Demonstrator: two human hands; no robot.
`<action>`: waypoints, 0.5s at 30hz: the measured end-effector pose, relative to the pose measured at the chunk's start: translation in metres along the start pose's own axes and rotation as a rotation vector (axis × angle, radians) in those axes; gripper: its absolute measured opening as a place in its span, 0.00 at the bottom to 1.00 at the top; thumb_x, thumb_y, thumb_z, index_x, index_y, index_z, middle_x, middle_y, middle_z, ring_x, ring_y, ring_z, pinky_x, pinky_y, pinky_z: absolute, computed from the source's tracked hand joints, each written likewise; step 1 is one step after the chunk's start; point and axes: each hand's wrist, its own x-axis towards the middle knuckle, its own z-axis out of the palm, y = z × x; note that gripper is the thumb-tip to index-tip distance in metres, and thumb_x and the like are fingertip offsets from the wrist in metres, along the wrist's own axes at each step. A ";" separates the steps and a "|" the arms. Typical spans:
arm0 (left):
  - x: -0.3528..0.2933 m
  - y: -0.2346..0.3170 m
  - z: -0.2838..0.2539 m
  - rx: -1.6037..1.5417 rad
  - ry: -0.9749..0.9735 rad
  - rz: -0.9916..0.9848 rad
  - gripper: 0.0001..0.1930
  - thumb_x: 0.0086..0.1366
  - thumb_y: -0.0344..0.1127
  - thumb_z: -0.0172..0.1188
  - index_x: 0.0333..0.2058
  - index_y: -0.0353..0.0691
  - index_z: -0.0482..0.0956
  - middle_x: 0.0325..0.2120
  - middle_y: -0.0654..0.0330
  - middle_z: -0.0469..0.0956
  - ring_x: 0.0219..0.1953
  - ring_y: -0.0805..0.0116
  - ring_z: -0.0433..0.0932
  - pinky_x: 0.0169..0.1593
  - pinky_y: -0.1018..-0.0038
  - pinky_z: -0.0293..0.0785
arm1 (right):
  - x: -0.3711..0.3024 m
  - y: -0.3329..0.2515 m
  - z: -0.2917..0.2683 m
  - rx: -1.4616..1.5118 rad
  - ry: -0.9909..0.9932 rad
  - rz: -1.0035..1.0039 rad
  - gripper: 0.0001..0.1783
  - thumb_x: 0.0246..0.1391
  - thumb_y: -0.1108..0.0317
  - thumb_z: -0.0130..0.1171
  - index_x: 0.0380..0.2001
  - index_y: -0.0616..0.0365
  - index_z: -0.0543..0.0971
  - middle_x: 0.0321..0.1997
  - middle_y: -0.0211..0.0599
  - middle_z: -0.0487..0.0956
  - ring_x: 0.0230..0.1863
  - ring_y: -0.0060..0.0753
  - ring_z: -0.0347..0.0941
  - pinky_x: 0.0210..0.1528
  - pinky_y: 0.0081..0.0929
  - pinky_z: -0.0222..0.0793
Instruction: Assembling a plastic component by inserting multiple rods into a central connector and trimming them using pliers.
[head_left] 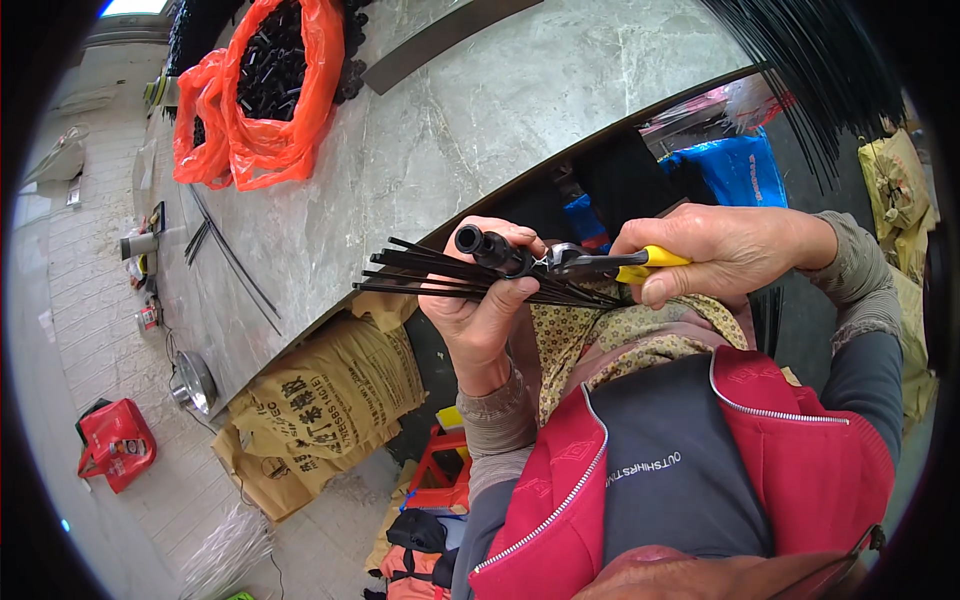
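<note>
My left hand (pixel 468 325) is closed around a bundle of thin black rods (pixel 405 272), which fan out past the fingers. A short black tubular fitting (pixel 488 248) with a hollow end sits against the bundle, between thumb and fingers. In my right hand (pixel 725 245) is a pair of pliers (pixel 655 258) with yellow and black handles. The jaws meet a small twist of silvery wire (pixel 540 264) beside the fitting; whether they grip it is too small to tell. Both hands are in front of my lap, by the table edge.
On the grey stone-patterned table (pixel 450 130) stand red plastic bags (pixel 312 95) of short black tubes, a dark flat strip (pixel 440 42) and a few loose rods (pixel 232 258). Many black rods (pixel 830 60) overhang the far right. Below are a brown sack (pixel 340 400) and a metal bowl (pixel 192 383).
</note>
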 end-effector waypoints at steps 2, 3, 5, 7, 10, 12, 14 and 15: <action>0.000 0.000 0.000 0.011 0.005 -0.005 0.17 0.50 0.23 0.72 0.39 0.25 0.78 0.35 0.51 0.77 0.36 0.61 0.80 0.42 0.69 0.77 | -0.002 -0.004 -0.003 -0.034 -0.005 0.005 0.19 0.65 0.60 0.56 0.50 0.63 0.69 0.27 0.38 0.76 0.27 0.33 0.74 0.29 0.29 0.67; 0.001 -0.001 -0.001 0.013 -0.007 -0.003 0.17 0.50 0.23 0.72 0.39 0.25 0.79 0.35 0.51 0.77 0.37 0.61 0.80 0.42 0.69 0.77 | -0.003 -0.006 -0.004 -0.066 -0.010 0.009 0.19 0.65 0.60 0.56 0.50 0.63 0.69 0.26 0.38 0.76 0.25 0.32 0.75 0.27 0.27 0.68; 0.001 -0.002 -0.002 0.013 -0.019 0.000 0.17 0.49 0.22 0.72 0.39 0.25 0.79 0.35 0.51 0.77 0.37 0.61 0.80 0.43 0.69 0.77 | -0.004 -0.014 -0.008 -0.038 -0.020 0.044 0.18 0.66 0.60 0.55 0.49 0.63 0.69 0.25 0.37 0.76 0.22 0.31 0.76 0.24 0.25 0.68; 0.002 -0.002 -0.002 0.013 -0.018 -0.008 0.17 0.49 0.21 0.71 0.39 0.25 0.79 0.35 0.51 0.77 0.37 0.61 0.80 0.44 0.68 0.77 | -0.003 -0.020 -0.010 -0.008 -0.029 0.079 0.18 0.66 0.59 0.54 0.48 0.63 0.68 0.24 0.36 0.76 0.19 0.29 0.77 0.21 0.23 0.68; 0.002 -0.001 0.000 -0.009 -0.010 -0.026 0.17 0.49 0.20 0.70 0.39 0.25 0.79 0.35 0.51 0.77 0.37 0.61 0.80 0.43 0.68 0.77 | -0.002 -0.024 -0.012 0.038 -0.021 0.154 0.21 0.61 0.60 0.62 0.47 0.63 0.68 0.21 0.33 0.76 0.16 0.28 0.77 0.17 0.21 0.69; 0.002 0.001 0.001 -0.003 -0.006 -0.021 0.16 0.49 0.19 0.70 0.39 0.25 0.79 0.36 0.50 0.77 0.38 0.61 0.80 0.44 0.68 0.77 | -0.001 -0.023 -0.015 0.037 -0.036 0.169 0.25 0.51 0.58 0.72 0.41 0.63 0.70 0.20 0.30 0.76 0.17 0.22 0.75 0.20 0.21 0.68; 0.002 0.003 0.005 -0.004 -0.015 -0.016 0.16 0.49 0.19 0.70 0.38 0.24 0.79 0.36 0.50 0.77 0.38 0.61 0.80 0.44 0.68 0.77 | 0.003 -0.001 -0.016 0.073 -0.074 0.097 0.26 0.46 0.57 0.75 0.37 0.62 0.71 0.20 0.29 0.76 0.17 0.20 0.74 0.21 0.20 0.67; 0.002 0.004 0.008 -0.008 -0.017 -0.025 0.16 0.49 0.18 0.70 0.39 0.25 0.79 0.36 0.50 0.77 0.38 0.61 0.80 0.44 0.68 0.77 | 0.005 0.008 -0.020 0.108 -0.113 0.025 0.27 0.41 0.56 0.79 0.33 0.61 0.73 0.21 0.28 0.77 0.18 0.17 0.72 0.22 0.20 0.66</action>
